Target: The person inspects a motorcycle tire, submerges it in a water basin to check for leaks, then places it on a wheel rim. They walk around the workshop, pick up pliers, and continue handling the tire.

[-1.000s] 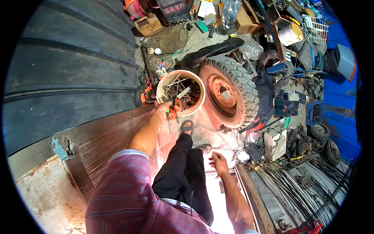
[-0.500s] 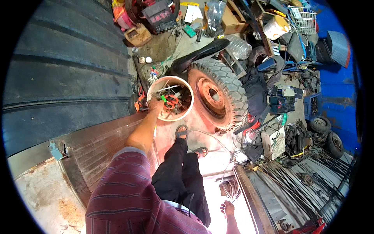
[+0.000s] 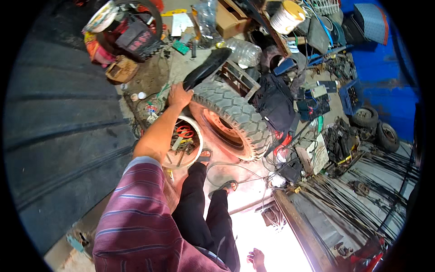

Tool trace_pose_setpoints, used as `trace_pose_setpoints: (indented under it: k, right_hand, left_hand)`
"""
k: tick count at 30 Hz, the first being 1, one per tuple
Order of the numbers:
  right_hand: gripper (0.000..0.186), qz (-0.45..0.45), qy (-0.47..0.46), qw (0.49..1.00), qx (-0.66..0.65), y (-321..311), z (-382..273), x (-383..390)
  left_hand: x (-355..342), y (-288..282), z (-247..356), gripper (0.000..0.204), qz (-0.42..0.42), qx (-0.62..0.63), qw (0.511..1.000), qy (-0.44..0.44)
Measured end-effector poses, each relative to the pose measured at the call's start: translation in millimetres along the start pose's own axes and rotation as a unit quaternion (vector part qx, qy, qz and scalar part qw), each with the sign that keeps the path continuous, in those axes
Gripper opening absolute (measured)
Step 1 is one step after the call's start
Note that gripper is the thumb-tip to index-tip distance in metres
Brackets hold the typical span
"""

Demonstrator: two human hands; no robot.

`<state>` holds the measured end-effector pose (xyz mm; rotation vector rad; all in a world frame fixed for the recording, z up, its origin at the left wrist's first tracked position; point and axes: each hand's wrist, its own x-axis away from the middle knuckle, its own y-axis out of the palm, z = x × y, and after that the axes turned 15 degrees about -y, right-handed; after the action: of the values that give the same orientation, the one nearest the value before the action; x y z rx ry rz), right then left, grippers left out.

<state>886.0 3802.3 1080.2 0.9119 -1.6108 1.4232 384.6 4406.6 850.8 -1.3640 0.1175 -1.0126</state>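
My left hand [image 3: 180, 95] reaches over the white bucket [image 3: 199, 145] to the upper left edge of the large treaded tyre with a rusty rim [image 3: 235, 122], at the end of a black curved object [image 3: 206, 65]; I cannot make out whether its fingers grip either. Red-orange tool handles [image 3: 185, 132] lie among metal tools and scrap in the bucket, below that hand. My right hand [image 3: 256, 257] hangs at the bottom edge over bright floor, fingers apart, holding nothing. My sandalled feet stand beside the bucket and a loose cable.
A dark ribbed metal wall [image 3: 54, 136] is on the left, a blue wall [image 3: 380, 81] on the right. Jugs [image 3: 121, 68], a cardboard box [image 3: 231, 20], a white pail [image 3: 287, 16], small wheels [image 3: 387, 136] and long black rods [image 3: 371, 190] clutter the floor around me.
My left hand has let go of the orange-handled tools, which are in the bucket, and moved up to the tyre. My right hand has dropped lower. The view has shifted.
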Motion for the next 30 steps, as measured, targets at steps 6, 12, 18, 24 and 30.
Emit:
trace_pose_setpoints:
  k: [6, 12, 18, 24, 30]
  right_hand:
    - [0.036, -0.021, 0.062, 0.997, -0.04, 34, 30, 23]
    - [0.039, -0.025, 0.044, 0.993, -0.108, 67, 8, 32]
    - [0.038, -0.013, 0.005, 0.99, -0.14, 63, -5, 35]
    - [0.038, -0.034, -0.022, 0.986, -0.162, 71, -10, 37]
    - [0.039, -0.033, -0.084, 0.977, -0.194, 79, -24, 47]
  left_hand:
    - [-50, 28, 18, 0.054, -0.028, -0.129, 0.991, -0.004]
    - [-54, 11, 37, 0.041, 0.043, -0.157, 0.986, 0.024]
    - [-115, -100, 48, 0.037, 0.169, -0.084, 0.976, 0.111]
    - [-47, -259, 130, 0.036, 0.133, -0.076, 0.97, 0.189]
    - [113, -364, 179, 0.033, 0.082, -0.11, 0.921, 0.365]
